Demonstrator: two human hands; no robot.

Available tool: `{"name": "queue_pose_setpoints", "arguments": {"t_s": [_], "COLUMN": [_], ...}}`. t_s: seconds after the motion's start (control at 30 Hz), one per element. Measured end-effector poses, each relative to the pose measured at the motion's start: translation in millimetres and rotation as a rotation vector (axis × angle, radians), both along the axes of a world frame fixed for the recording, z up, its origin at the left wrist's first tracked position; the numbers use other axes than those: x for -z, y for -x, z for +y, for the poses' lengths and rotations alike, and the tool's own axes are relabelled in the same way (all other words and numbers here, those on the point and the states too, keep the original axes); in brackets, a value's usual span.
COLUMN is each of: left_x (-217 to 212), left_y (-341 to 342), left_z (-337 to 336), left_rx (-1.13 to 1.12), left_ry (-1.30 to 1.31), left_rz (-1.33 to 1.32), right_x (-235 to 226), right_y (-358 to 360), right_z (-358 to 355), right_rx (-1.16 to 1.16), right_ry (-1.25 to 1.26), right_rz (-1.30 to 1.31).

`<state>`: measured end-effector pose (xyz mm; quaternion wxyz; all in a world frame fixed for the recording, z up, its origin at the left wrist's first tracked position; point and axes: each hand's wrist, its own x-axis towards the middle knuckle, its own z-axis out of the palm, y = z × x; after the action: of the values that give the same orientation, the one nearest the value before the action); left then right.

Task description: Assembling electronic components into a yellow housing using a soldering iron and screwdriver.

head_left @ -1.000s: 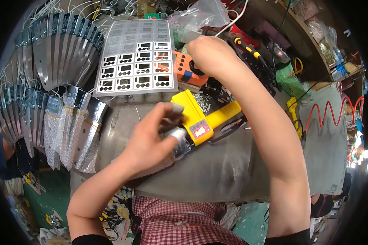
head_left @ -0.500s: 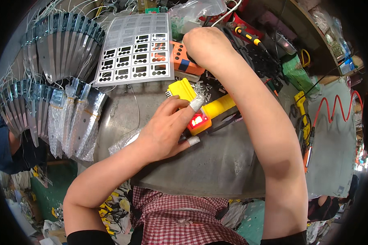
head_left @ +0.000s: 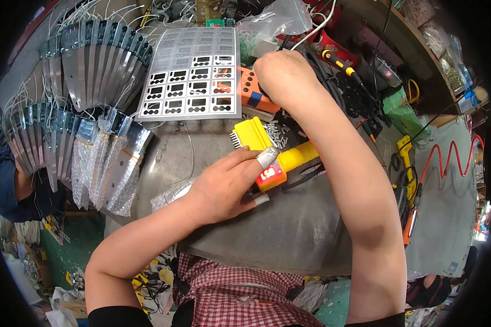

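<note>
A yellow handheld device [head_left: 273,177] with a lit red display and a thick ribbed handle [head_left: 299,156] lies on the metal bench. My left hand [head_left: 223,182] grips its display end, thumb and index finger around it. Whitish coverings wrap those two fingertips. Beyond it a yellow comb-like part [head_left: 252,134] with a row of pins sits beside a heap of small screws [head_left: 278,133]. My right hand [head_left: 286,75] is curled against the right end of an orange box [head_left: 251,87] with black buttons; its fingertips are hidden, so what they hold cannot be seen.
A sheet of black-and-white labels [head_left: 188,82] overlaps the orange box's left side. Bundles of flat metal blades [head_left: 101,62] with white wires fill the left. Rightward lie a yellow-black screwdriver [head_left: 338,61], a green bag [head_left: 399,109], and a tool with a red coiled cord [head_left: 412,218].
The whole scene sits slightly lower and further right in the picture, as the view has shifted. Both hands keep nearly the same places relative to the yellow device and the orange box.
</note>
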<state>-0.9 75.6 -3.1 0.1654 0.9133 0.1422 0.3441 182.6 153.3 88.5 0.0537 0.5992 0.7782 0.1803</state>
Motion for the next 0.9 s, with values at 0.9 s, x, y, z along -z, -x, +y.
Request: {"name": "queue_pose_setpoints", "arguments": {"t_s": [0.9], "left_x": [-2.7], "left_y": [-1.0], "left_z": [-3.0], "left_rx": [0.048], "left_ry": [0.029], "left_rz": [-0.003], "right_x": [0.7], "right_y": [-2.3], "right_z": [1.4], "right_rx": [0.009], "right_ry": [0.0], "right_rz": [0.06]}}
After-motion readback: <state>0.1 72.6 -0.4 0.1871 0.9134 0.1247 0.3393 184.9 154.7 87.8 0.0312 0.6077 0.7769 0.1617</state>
